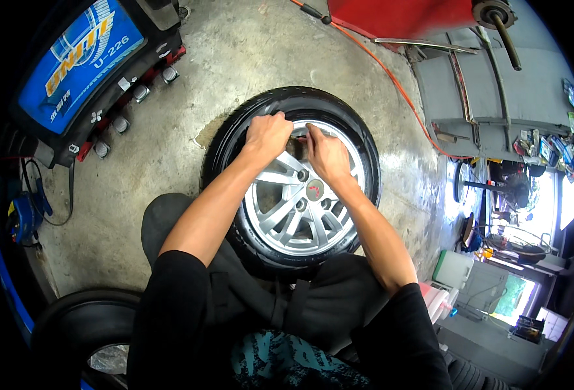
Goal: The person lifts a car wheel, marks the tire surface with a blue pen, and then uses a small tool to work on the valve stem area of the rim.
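Note:
A car wheel with a black tyre (367, 153) lies flat on the floor between my knees. Its silver alloy rim (279, 213) faces up, with several spokes and a dark centre cap (315, 189) bearing a red mark. At the rim's far edge, where it meets the tyre, my left hand (268, 135) is closed, its fingers curled over the tyre's inner edge. Just right of it, over the far part of the rim, my right hand (328, 156) is closed too, with thumb and forefinger toward the rim edge. Whatever either hand grips is hidden by the fingers.
A machine with a blue panel (82, 65) stands at far left. A red machine base (397, 23) is at far right, with an orange hose (391, 75) along the concrete floor (228, 52). Another tyre (59, 325) lies near left. Shelving and clutter line the right.

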Available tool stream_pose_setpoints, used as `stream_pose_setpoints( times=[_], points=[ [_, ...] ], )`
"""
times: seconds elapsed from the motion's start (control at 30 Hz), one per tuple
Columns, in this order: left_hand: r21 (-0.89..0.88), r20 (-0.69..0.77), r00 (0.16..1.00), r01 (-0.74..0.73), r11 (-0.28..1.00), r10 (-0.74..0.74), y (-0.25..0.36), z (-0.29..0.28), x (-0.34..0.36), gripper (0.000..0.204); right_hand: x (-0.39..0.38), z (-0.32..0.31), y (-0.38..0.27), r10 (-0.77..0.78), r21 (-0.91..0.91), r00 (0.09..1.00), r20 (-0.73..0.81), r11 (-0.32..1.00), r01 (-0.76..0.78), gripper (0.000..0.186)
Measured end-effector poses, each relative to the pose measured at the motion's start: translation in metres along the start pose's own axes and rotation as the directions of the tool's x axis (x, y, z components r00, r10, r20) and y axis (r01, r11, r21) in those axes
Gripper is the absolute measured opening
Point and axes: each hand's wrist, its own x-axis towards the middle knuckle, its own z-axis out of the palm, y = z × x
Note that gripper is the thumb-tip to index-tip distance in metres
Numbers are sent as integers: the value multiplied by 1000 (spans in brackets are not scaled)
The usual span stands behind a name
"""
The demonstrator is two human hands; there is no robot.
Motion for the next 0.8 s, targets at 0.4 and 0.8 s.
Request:
stream_pose_setpoints(
  times=[0.4,0.8],
  points=[
    [-1,11,1000,-7,1000,7,-1,-1,-1,13,-3,-12,-10,-117,-90,992,38,989,120,51],
    [-16,1,1000,-19,1000,19,-1,2,-1,11,4,-4,-3,36,-141,995,98,990,-22,30]
  ],
)
